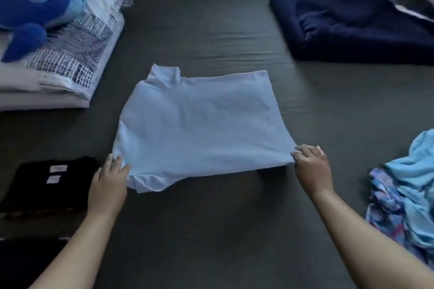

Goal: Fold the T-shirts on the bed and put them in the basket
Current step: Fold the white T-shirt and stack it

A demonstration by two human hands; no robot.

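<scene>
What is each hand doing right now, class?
Left hand: pinching the near left corner of the shirt.
Right hand: pinching the shirt's near right corner.

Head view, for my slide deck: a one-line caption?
Both hands, left hand and right hand, pinch a pale blue T-shirt on the bed.

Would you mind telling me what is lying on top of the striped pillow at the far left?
A blue plush toy rests on the striped pillow, covering its upper left part. What lies beneath the toy there cannot be seen.
</scene>
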